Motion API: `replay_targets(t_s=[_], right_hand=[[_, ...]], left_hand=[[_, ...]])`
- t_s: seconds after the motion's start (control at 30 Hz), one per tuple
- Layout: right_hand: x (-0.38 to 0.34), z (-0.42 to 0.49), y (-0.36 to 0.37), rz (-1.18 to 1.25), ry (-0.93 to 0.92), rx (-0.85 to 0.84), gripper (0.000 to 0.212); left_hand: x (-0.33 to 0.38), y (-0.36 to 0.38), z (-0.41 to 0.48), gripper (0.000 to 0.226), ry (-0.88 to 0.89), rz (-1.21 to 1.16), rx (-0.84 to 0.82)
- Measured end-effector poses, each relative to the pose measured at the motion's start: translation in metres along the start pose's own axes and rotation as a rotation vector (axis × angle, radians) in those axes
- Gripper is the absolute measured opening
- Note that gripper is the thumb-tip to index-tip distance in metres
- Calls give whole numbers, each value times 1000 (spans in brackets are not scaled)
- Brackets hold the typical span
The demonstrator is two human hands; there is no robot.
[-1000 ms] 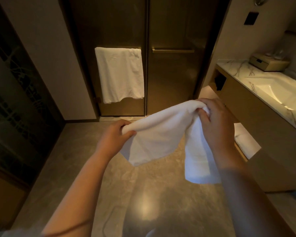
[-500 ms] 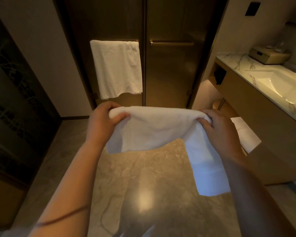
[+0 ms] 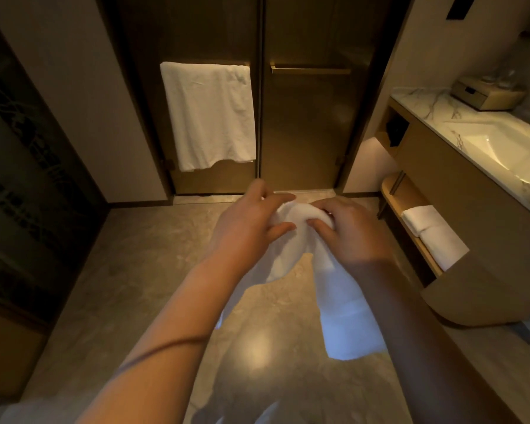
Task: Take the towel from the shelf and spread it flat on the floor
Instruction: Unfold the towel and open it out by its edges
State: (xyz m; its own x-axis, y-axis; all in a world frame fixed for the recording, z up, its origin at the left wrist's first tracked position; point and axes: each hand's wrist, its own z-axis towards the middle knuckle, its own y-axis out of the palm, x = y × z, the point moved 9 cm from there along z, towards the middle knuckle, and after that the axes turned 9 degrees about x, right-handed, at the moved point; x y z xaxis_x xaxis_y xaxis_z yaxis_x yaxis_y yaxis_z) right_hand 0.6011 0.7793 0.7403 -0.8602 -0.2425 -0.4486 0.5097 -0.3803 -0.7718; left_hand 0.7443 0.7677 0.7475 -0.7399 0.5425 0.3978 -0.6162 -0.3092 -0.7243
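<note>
A small white towel [image 3: 343, 298] hangs in the air above the polished stone floor [image 3: 129, 270], bunched at its top edge. My left hand [image 3: 248, 221] and my right hand [image 3: 346, 231] sit side by side, both gripping that bunched top. One flap drops long under the right wrist and a shorter fold hangs under the left wrist. On the low wooden shelf [image 3: 404, 194] under the vanity at the right lie folded white towels [image 3: 432, 231].
A larger white towel [image 3: 208, 114] hangs on the bar of the dark double doors ahead. The marble vanity top [image 3: 426, 105] with a basin and a wooden box stands at the right. A dark patterned panel lines the left wall.
My hands, held wide apart with the towel stretched between them, have come together at the centre. The towel is now gathered at its top instead of spread between them.
</note>
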Motion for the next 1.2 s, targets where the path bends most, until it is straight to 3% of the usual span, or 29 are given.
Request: replay_targets(t_s=[0.13,0.33,0.53,0.77,0.97,1.2], right_hand=[[-14,-2,7,14,-40,16,20],[-15,-3,5,121,18,76,16],[3,-17,18,116,151,25,30],[37,-50,33,-7,212,-65,15],[45,-62,21,66,265,18,10],[33,-37,0,144,345,73,21]], left_hand=[[8,12,-5,41,61,51,-55],[0,-1,-2,22,20,41,10],[0,-13,-1,22,32,94,51],[-22,-42,3,22,-45,127,168],[-36,-52,0,27,-93,117,146],[-41,-43,-11,21,-174,11,131]])
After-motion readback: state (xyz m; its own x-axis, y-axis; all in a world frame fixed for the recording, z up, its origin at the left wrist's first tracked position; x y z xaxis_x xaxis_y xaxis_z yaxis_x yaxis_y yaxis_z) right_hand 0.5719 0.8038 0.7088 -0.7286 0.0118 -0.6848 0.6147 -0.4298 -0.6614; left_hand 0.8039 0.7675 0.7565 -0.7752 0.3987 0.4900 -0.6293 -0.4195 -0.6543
